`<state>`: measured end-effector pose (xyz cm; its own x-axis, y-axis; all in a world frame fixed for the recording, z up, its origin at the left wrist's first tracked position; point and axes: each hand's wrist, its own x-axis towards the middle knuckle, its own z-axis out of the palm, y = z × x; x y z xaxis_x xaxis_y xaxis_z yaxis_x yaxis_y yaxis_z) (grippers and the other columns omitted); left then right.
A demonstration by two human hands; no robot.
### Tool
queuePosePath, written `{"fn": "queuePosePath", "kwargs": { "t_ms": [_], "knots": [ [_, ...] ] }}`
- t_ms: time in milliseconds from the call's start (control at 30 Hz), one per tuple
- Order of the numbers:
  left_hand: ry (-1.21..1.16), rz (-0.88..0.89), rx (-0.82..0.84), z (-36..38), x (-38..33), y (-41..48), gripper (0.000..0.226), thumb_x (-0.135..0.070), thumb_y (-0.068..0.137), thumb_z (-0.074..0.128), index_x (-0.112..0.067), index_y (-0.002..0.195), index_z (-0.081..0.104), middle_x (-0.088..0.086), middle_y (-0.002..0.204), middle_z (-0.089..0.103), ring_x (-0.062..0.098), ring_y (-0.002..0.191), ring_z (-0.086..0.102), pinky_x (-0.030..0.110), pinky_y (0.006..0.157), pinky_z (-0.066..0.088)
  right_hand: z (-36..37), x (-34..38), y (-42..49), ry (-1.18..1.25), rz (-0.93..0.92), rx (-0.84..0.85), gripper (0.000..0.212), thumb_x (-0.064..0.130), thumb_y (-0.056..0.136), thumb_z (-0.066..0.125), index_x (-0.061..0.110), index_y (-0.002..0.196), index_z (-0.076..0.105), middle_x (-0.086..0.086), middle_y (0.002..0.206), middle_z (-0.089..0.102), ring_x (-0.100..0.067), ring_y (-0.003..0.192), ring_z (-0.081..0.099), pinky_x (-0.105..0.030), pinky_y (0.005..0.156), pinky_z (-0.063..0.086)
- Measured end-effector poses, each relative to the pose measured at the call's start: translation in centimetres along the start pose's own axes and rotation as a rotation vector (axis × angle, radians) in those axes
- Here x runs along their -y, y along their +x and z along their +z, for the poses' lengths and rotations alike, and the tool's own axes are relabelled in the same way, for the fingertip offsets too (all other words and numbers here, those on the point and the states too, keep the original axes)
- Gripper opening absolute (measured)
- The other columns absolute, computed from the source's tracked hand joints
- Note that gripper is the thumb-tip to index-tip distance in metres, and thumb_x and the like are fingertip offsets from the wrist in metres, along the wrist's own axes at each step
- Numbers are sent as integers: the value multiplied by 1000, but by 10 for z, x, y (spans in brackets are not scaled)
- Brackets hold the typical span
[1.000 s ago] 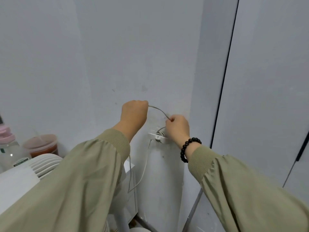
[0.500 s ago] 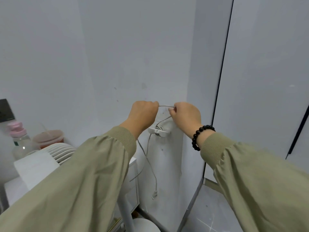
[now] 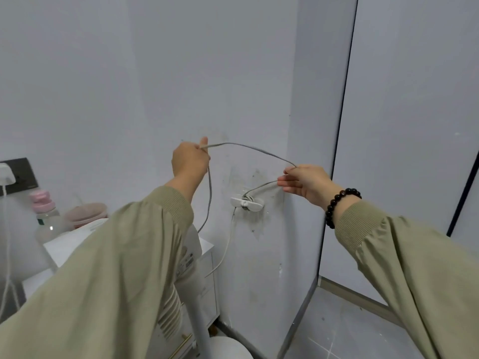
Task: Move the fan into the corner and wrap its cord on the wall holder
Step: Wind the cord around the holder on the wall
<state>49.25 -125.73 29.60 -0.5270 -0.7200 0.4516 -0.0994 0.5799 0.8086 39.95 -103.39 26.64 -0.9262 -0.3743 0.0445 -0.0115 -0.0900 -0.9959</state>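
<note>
The white pedestal fan (image 3: 193, 244) stands at the near left, mostly hidden under an olive sleeve, close by the corner wall. Further out, the left hand (image 3: 190, 160) is clenched round the thin grey cord (image 3: 248, 147). The right hand (image 3: 305, 181), a black bead bracelet (image 3: 337, 206) at its wrist, pinches it in its fingertips. The cord arches between them. Beyond, it loops round the white plastic wall holder (image 3: 246, 202).
</note>
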Motion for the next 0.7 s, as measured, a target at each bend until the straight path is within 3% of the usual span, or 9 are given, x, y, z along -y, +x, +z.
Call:
{"fn": "queuePosePath", "kwargs": {
  "t_ms": [167, 267, 333, 400, 467, 533, 633, 700],
  "knots": [
    [-350, 131, -25, -13, -34, 1, 49, -38, 95, 46, -12, 55, 58, 4, 53, 56, 16, 44, 48, 22, 47, 41, 4, 6, -1, 37, 75, 4, 30, 1, 90, 28, 5, 79, 55, -14, 81, 64, -22, 73, 65, -28, 66, 53],
    [-384, 142, 97, -14, -41, -2, 41, -31, 92, 55, -9, 58, 58, 5, 54, 54, 12, 39, 47, 21, 44, 39, 6, 8, -2, 48, 82, 0, 29, 11, 88, 32, 4, 76, 57, -17, 79, 66, -26, 73, 66, -31, 66, 52],
    [-267, 145, 333, -11, -34, -4, 25, -14, 88, 62, -9, 63, 59, 7, 59, 56, 9, 40, 49, 23, 47, 42, 7, 6, -2, -16, 63, -25, 26, 18, 90, 41, 6, 74, 57, -16, 77, 66, -23, 68, 67, -29, 60, 53],
    [30, 134, 692, -8, -23, -9, 15, 4, 83, 61, -11, 85, 63, 8, 75, 61, 11, 55, 56, 24, 55, 49, 8, 4, -2, -51, 58, -33, 18, 12, 91, 48, 5, 78, 57, -14, 78, 65, -17, 58, 67, -24, 52, 54],
    [396, 107, 959, 0, -9, -14, 45, 13, 84, 53, -18, 116, 55, 6, 94, 64, 13, 70, 62, 27, 66, 55, 9, 2, -1, -43, 63, -16, 9, 2, 92, 47, 2, 93, 56, -13, 78, 64, -14, 52, 66, -21, 50, 54],
    [583, 94, 1041, 9, 2, -20, 56, 11, 86, 46, -19, 134, 45, 5, 104, 65, 17, 81, 66, 31, 76, 56, 10, 2, 0, -51, 57, 7, 19, -7, 93, 40, 2, 106, 51, -14, 76, 62, -13, 50, 64, -21, 47, 54],
    [576, 77, 1013, 24, 14, -28, 57, 4, 88, 42, -20, 139, 39, 5, 105, 65, 18, 84, 68, 30, 75, 55, 13, 1, -1, -98, 61, 48, 26, -11, 91, 37, 3, 111, 47, -15, 72, 59, -10, 37, 55, -19, 38, 47],
    [552, 64, 1030, 36, 19, -33, 58, 2, 89, 41, -23, 141, 35, 5, 104, 63, 19, 82, 67, 32, 75, 54, 15, -3, -1, -194, 82, 61, 24, -8, 90, 42, 4, 109, 49, -13, 70, 59, -11, 39, 49, -19, 38, 42]
  ]
}}
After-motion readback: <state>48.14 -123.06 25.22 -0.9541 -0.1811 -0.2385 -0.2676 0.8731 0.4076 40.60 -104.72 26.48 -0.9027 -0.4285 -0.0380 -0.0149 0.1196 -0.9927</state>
